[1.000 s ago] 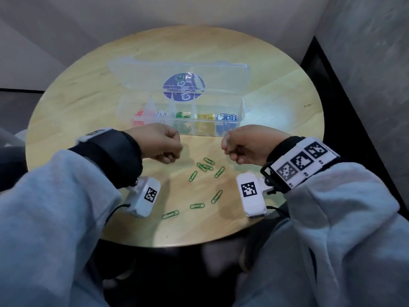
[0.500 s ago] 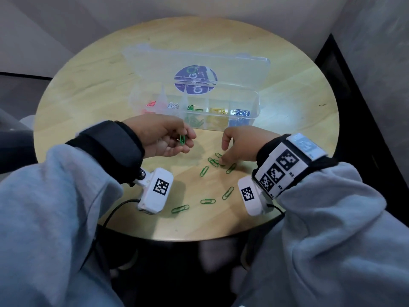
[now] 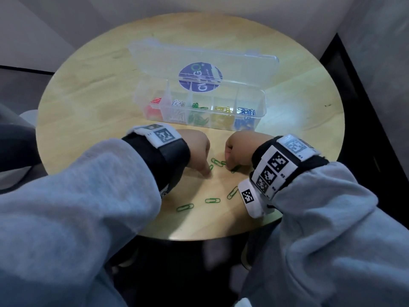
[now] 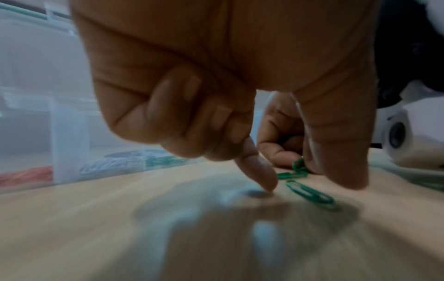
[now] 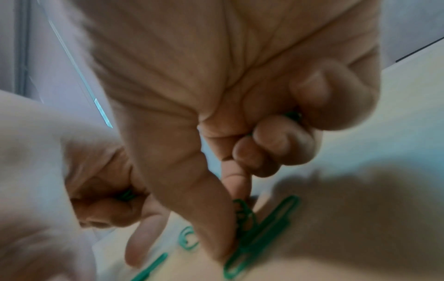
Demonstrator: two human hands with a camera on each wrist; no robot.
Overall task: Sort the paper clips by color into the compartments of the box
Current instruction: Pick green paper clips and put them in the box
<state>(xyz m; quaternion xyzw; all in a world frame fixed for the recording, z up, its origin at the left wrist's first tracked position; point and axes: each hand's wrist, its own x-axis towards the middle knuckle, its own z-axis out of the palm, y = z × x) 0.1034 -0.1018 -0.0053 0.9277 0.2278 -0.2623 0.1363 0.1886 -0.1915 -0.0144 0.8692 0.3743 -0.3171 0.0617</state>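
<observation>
Several loose clips: only green paper clips [image 3: 212, 200] lie on the round wooden table [image 3: 88, 103], all on the near side of the compartment box [image 3: 199, 107]; every other colour is already in the box.
Compartment box: lid [image 3: 199, 60] folded back away from the person, so all five compartments stay reachable from the near side (red, white, green, yellow, blue from left to right).
Target compartment: green clips [image 3: 198, 114] sit in the middle one, straight ahead of both hands.
Left hand [image 3: 197, 149]: index finger [image 4: 257, 167] and thumb [image 4: 336, 142] point down at the table, set narrowly either side of one green clip [image 4: 310, 194] without closing on it; green shows inside its curled fingers in the right wrist view, probably clips already gathered.
Right hand [image 3: 239, 149]: thumb [image 5: 211, 199] and index finger pinch a small tangle of green clips [image 5: 245, 213] just above the table; more green is tucked under its curled fingers [image 5: 293, 116].
Reason for hold: stored clips probably spare separate trips to the box.
Change, half a second earlier: the left hand was raised near the box with a green clip pinched; it is now down at the clip cluster, and the right hand has closed on its clips there.
</observation>
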